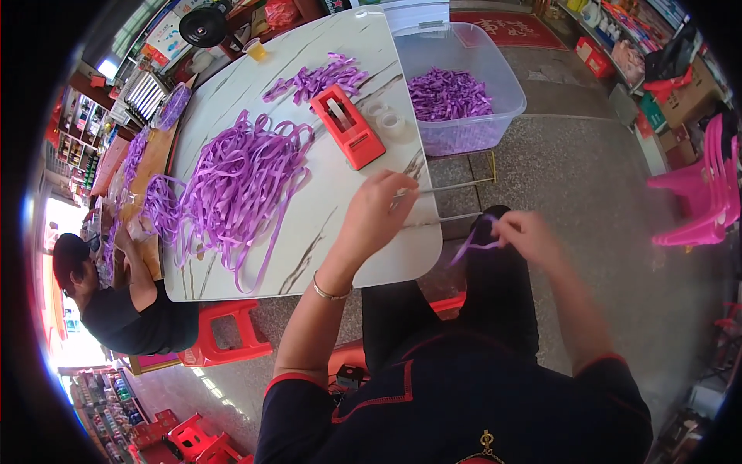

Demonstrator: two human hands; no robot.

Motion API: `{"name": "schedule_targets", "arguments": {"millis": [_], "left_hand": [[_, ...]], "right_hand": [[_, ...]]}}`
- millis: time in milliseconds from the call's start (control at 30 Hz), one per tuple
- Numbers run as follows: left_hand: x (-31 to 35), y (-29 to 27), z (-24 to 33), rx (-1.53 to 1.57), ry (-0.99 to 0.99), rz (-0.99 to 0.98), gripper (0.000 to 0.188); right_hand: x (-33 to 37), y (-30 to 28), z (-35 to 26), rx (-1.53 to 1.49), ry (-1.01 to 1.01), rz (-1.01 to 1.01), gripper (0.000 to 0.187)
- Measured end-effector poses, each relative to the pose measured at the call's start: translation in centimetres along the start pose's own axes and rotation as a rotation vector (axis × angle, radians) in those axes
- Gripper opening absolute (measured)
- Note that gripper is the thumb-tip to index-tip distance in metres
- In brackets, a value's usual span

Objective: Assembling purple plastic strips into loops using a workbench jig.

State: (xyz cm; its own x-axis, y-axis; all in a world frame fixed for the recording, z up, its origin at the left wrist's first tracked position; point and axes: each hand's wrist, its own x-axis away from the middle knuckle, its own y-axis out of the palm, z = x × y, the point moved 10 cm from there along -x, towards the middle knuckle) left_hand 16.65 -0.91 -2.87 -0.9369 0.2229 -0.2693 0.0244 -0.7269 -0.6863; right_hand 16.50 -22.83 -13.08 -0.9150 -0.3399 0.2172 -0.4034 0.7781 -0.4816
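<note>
My right hand [527,233] is beyond the table's right edge, pinching a short purple ribbon [481,246] that hangs over my dark-trousered knee. My left hand [380,210] hovers over the table's right part, fingers curled to the thumb; whatever is in them is too small to make out. Just beyond it lies a red tape dispenser [363,148] with a roll of clear tape. Beside the dispenser are clear tape rolls [390,122]. A large tangled heap of purple ribbon [239,182] covers the table's left part, and a smaller bunch of purple ribbons [321,77] lies behind the dispenser.
A clear plastic tub [506,104] with many short purple pieces stands right of the marbled table [325,259]. A cup of yellow liquid [254,49] is at the table's far edge. Another person [127,309] handles purple ribbon at the left. Pink stools [707,185] stand at right.
</note>
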Motion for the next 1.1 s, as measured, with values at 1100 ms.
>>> {"name": "schedule_targets", "arguments": {"millis": [1100], "left_hand": [[-4.2,7.0,-2.5,-0.055,0.062,-0.035,0.017]], "right_hand": [[2.5,8.1,0.5,-0.417,-0.073,0.092,0.02]]}}
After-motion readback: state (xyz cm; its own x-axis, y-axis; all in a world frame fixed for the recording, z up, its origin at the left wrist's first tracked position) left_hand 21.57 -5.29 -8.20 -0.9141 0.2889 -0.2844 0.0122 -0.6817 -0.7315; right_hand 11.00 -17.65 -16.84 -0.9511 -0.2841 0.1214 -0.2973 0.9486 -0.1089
